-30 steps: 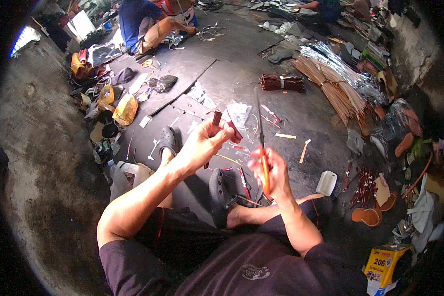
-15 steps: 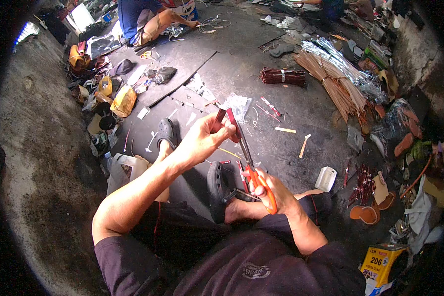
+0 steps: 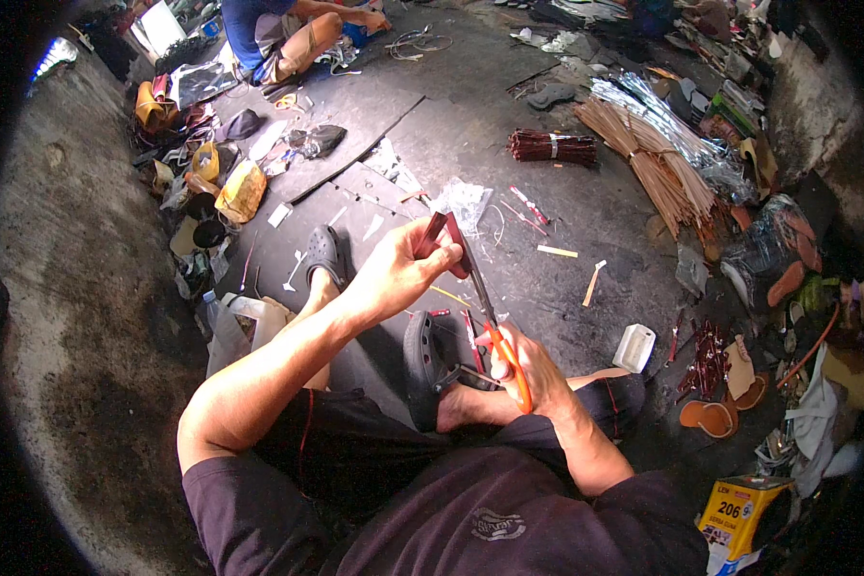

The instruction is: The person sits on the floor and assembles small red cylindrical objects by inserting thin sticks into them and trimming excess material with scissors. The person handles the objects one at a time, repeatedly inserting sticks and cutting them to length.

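My left hand pinches a folded dark red strip, its two ends sticking up past the fingers. My right hand grips scissors with orange handles. Their long dark blades reach up to the strip, close beside my left fingertips; whether they are cutting into it I cannot tell. Below the hands are my crossed legs and a dark clog on one foot. Red strips lie on the floor beside that clog.
A tied bundle of dark red strips and a larger bundle of tan strips lie ahead right. Nearby are a white tray and a yellow box. A wall rises on the left. Another person sits at the far left.
The scissors' handles have come closer together and turned more edge-on. The strip has tilted slightly in my left hand. The other person's arm has shifted.
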{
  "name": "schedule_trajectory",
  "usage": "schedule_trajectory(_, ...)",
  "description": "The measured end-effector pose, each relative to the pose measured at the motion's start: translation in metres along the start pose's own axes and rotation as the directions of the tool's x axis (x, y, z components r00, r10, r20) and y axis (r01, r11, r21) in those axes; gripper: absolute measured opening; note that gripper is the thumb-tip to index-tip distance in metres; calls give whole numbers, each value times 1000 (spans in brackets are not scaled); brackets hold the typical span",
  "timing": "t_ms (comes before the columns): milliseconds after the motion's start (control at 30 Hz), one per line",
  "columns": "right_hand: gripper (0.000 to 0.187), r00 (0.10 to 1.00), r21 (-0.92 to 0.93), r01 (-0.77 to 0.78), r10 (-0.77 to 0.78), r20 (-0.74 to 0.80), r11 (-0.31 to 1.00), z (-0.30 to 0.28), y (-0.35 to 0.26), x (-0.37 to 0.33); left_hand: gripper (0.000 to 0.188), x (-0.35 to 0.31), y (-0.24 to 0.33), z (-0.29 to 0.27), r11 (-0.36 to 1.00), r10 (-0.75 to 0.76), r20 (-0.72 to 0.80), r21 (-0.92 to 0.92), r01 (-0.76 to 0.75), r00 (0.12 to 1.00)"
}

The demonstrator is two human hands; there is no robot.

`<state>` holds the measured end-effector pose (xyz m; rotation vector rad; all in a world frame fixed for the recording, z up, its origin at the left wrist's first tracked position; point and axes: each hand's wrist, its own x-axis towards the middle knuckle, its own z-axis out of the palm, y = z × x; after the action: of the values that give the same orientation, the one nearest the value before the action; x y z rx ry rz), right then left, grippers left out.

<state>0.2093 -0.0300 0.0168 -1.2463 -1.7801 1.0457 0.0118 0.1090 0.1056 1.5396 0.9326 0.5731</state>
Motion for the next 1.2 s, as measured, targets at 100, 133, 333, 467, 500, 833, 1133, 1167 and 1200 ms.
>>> schedule_trajectory(100, 42, 992, -93, 116, -121, -48, 989, 4, 7, -2, 10, -1, 2, 1, 1000, 25, 0, -7, -25, 1000)
schedule_trajectory(133, 40, 988, -104, 134, -140, -58, 986, 4, 8, -3, 12, -1, 2, 1, 1000, 10, 9, 15, -10, 1000)
schedule_trajectory(333, 34, 996, -151, 61, -70, -60, 987, 4, -2, -9, 17, -4, 3, 2, 998, -47, 25, 42, 45, 999)
schedule_trajectory(467, 45, 995, -134, 65, -74, -65, 989, 5, 0, -10, 16, 1, -8, 1, 999, -21, 58, -45, 24, 998)
schedule_trajectory(500, 49, 996, -125, 59, -68, -66, 990, 5, 0, -10, 16, 1, -8, 2, 999, -13, 55, -48, 16, 998)
schedule_trajectory(833, 70, 999, 87, -11, 14, -32, 996, 9, 12, -7, 17, 0, -11, 6, 999, -29, 104, -39, 33, 994)
schedule_trajectory(1133, 66, 997, 86, 27, -21, -75, 996, 12, 6, -8, 22, 0, -13, 7, 1000, -27, 106, 15, 26, 994)
schedule_trajectory(1167, 66, 997, 64, 22, -17, -70, 998, 13, 4, -8, 23, 0, -15, 6, 1000, -26, 110, 17, 24, 994)
schedule_trajectory(1200, 65, 998, 42, 16, -13, -64, 999, 13, 4, -8, 23, -1, -16, 6, 1000, -24, 114, 19, 22, 993)
